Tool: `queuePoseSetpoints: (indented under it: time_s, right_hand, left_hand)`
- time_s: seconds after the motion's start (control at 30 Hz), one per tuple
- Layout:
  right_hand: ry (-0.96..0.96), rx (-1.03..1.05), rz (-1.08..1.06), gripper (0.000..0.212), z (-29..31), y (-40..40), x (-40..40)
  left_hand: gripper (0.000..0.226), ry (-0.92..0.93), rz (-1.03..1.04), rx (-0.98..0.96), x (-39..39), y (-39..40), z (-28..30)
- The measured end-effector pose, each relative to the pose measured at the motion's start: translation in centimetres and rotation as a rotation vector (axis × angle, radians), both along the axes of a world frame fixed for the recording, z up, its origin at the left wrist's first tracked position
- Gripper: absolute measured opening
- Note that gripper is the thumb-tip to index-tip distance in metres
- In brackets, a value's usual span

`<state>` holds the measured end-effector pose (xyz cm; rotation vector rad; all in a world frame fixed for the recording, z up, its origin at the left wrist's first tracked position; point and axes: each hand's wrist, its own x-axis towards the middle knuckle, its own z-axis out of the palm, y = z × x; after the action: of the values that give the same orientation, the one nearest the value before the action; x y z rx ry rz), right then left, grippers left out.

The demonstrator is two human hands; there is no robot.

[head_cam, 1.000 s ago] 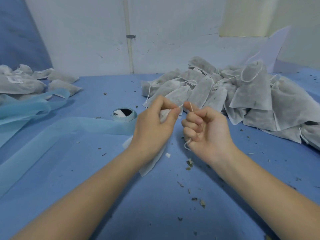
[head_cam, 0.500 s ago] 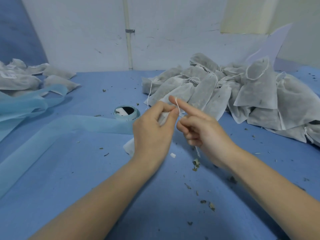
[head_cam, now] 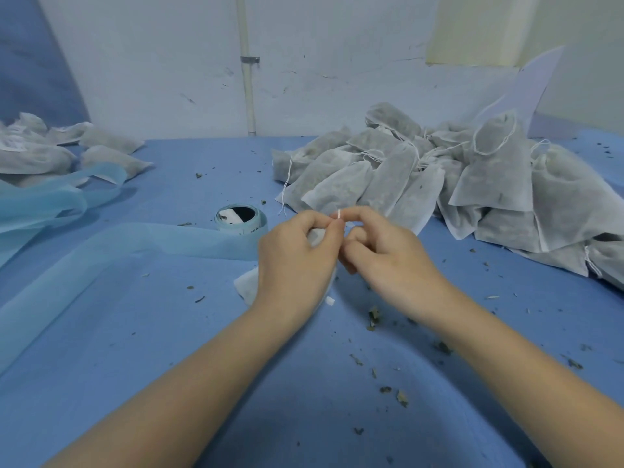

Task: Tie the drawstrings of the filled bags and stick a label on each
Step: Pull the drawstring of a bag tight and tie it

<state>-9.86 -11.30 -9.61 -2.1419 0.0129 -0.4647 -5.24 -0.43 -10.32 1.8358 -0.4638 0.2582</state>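
While both hands meet over the worktop: a bag is held between them, mostly hidden.
Left hand (head_cam: 297, 255): fingers curled round the neck of the bag (head_cam: 248, 287), thumb and forefinger pinched at the top.
Right hand (head_cam: 385, 251): fingers curled, tips pressed against the left hand's; they pinch the string (head_cam: 338, 215), a thin white cord whose short end stands up between the two thumbs.
Bag: white, thin non-woven fabric, soft and crumpled; one corner pokes out below the left wrist and lies on the worktop, and a small white tab shows just right of that wrist.
Pile (head_cam: 472, 187): many filled bags of the same matte fabric, grey-green where the contents show through, flat pouch shapes heaped on the right at the back; loose white cords hang from their necks.
Done bags (head_cam: 37, 153): a smaller heap at the far left; one carries a white label.
Roll (head_cam: 240, 219): a pale blue ring just left of the hands, white labels showing inside its dark core.
Backing strip (head_cam: 101, 251): a long, smooth, translucent light-blue ribbon running from the roll to the left in loose loops.
Worktop (head_cam: 202, 383): blue cloth-like cover, scattered with dry leaf crumbs (head_cam: 373, 317).
Wall: white, scuffed, with a thin upright pipe (head_cam: 248, 82).
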Motion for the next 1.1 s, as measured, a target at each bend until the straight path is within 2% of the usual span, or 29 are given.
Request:
queuePoseSetpoints:
  time_s: [0.13, 0.3, 0.43, 0.5, 0.63, 0.77, 0.87, 0.97, 1.03, 1.1]
  right_hand:
    - [-0.045, -0.027, -0.044, 0.021, 0.0, 0.3, -0.2]
    - [-0.091, 0.070, -0.117, 0.022, -0.1, 0.2, -0.1]
    - [0.028, 0.261, -0.090, 0.008, -0.3, -1.0, 0.1]
    - [0.097, 0.321, -0.056, 0.010, -0.3, -1.5, 0.1]
    - [0.134, 0.366, -0.003, 0.009, 0.0, -2.0, 0.3]
    - [0.145, 0.433, 0.018, 0.014, 0.4, -2.5, 0.4]
    - [0.157, 0.540, 0.002, 0.011, 0.8, -2.6, 0.3]
    - [0.169, 0.672, 0.019, 0.012, 0.7, -2.5, 0.2]
    - [0.172, 0.761, 0.048, 0.021, 0.8, -2.4, 0.1]
    - [0.154, 0.752, 0.072, 0.017, 0.9, -2.1, -0.1]
  left_hand:
    - [0.018, 0.005, -0.005, -0.008, 0.0, 0.0, 0.0]
    - [0.024, 0.061, -0.041, -0.106, 0.4, 0.3, 0.1]
    - [0.021, 0.206, -0.134, -0.278, 0.8, 0.6, 0.3]
    - [0.020, 0.294, -0.193, -0.370, 1.0, 0.8, 0.6]
    - [0.021, 0.367, -0.286, -0.397, 1.0, 1.1, 0.9]
    - [0.025, 0.209, -0.343, -0.247, 0.7, 1.1, 1.0]
    - [0.023, -0.099, -0.190, 0.012, 0.6, 0.9, 0.3]
    - [0.014, -0.343, -0.069, 0.169, 0.5, 0.7, -0.2]
    - [0.014, -0.411, -0.023, 0.204, 0.4, 0.6, -0.4]
    - [0.013, -0.408, 0.002, 0.190, 0.3, 0.6, -0.4]
